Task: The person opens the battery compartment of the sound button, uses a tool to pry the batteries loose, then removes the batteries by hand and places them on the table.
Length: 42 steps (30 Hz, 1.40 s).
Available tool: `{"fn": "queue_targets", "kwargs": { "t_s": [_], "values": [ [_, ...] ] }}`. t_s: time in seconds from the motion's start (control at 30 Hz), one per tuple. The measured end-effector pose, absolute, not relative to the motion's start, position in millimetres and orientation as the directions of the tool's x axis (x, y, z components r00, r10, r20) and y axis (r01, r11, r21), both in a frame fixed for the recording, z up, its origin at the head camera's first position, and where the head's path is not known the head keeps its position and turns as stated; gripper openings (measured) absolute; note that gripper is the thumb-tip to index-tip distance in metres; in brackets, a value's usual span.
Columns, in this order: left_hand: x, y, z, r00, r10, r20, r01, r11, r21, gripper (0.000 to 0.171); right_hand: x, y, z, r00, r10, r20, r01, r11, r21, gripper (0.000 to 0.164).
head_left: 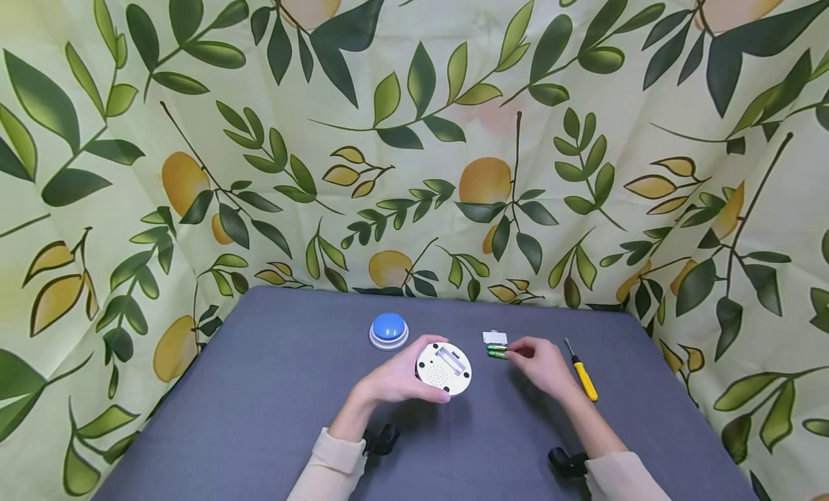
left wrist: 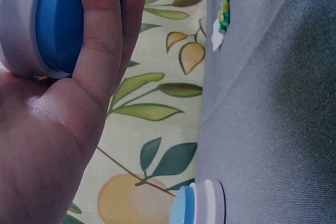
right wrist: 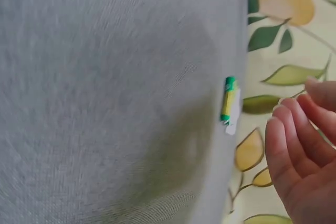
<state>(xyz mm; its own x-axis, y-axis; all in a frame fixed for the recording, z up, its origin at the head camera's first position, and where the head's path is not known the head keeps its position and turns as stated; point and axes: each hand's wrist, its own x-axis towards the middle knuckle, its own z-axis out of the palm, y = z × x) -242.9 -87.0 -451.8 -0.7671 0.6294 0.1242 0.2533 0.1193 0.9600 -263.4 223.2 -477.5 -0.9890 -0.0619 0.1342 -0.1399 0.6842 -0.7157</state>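
My left hand (head_left: 401, 375) grips a round push button (head_left: 435, 375) by its rim. Its white underside faces up in the head view, with a battery slot uncovered and no battery visible inside. From the left wrist view, the button's blue dome (left wrist: 60, 22) lies against my fingers. My right hand (head_left: 539, 364) is raised near two green and yellow batteries (head_left: 496, 355), which lie on the table. In the right wrist view, its fingers (right wrist: 283, 145) are loosely bent, apart from the battery (right wrist: 229, 99), with nothing visible between them.
A small white battery cover (head_left: 495, 337) lies just behind the batteries. Another blue-domed button (head_left: 388, 331) stands at the back, left of my left hand. A yellow-handled screwdriver (head_left: 585, 378) lies right of my right hand. Patterned cloth (head_left: 414, 163) hangs behind the grey table (head_left: 272, 386).
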Motion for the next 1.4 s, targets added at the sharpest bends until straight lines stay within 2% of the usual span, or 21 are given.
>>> {"fn": "queue_targets", "kwargs": {
  "t_s": [0.17, 0.43, 0.7, 1.07, 1.4],
  "values": [
    [-245.0, -84.7, -449.8, -0.779, 0.614, 0.129, 0.263, 0.132, 0.956, 0.086, -247.6, 213.2, -466.2, -0.979, -0.111, 0.168, -0.201, 0.618, -0.76, 0.023],
    [-245.7, -80.8, -448.7, -0.838, 0.533, 0.118, 0.25, 0.183, 0.951, 0.089, -223.7, 189.5, -459.4, -0.961, -0.201, 0.191, -0.265, 0.461, -0.847, 0.037],
    [-244.9, -78.9, -455.0, -0.829, 0.545, 0.125, 0.259, 0.175, 0.95, 0.091, -213.2, 169.1, -457.6, -0.929, -0.304, 0.211, -0.302, 0.292, -0.908, 0.056],
    [-238.5, -73.7, -463.2, -0.827, 0.546, 0.135, 0.224, 0.1, 0.969, 0.088, -208.3, 152.6, -457.5, -0.958, -0.208, 0.195, -0.247, 0.262, -0.933, 0.069],
    [-241.3, -65.3, -464.8, -0.798, 0.594, 0.099, 0.217, 0.129, 0.968, 0.081, -211.6, 174.5, -461.2, -0.951, -0.267, 0.158, -0.221, 0.224, -0.949, 0.071]
  ]
}}
